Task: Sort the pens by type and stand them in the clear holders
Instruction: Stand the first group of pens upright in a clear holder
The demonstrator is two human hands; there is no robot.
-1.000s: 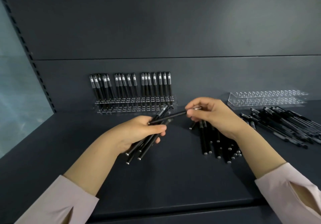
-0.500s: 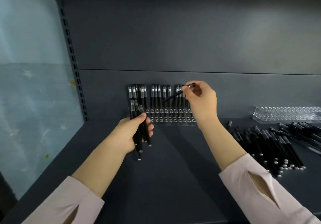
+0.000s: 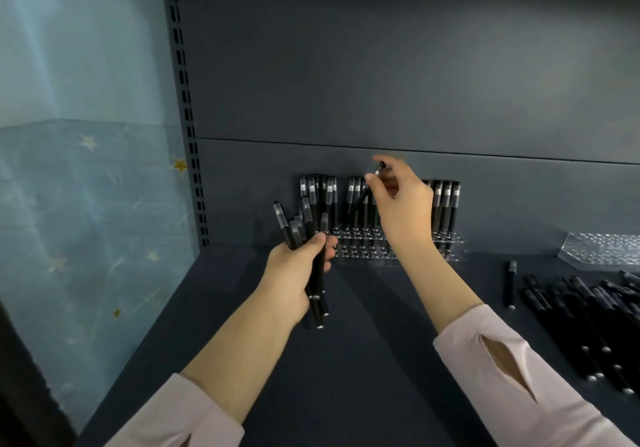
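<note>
My left hand (image 3: 294, 273) grips a bundle of several black pens (image 3: 317, 290), their clear caps pointing up, just left of and in front of the clear holder (image 3: 360, 249). That holder stands against the back wall with several black pens (image 3: 446, 204) upright in it. My right hand (image 3: 401, 200) is raised over the holder's middle and pinches a single black pen (image 3: 363, 193) near its top, tilted with its lower end toward the holder. A second clear holder (image 3: 602, 247) stands at the far right with nothing visible in it.
A heap of loose black pens (image 3: 588, 322) lies on the dark shelf (image 3: 363, 360) at the right, with one pen (image 3: 510, 283) apart at its left. A slotted upright (image 3: 188, 155) and a blue starred panel (image 3: 86, 186) bound the left side.
My right hand carried the single pen from the bundle up and over to the holder, tilting it more upright. My left hand turned its bundle upright. The view swung left.
</note>
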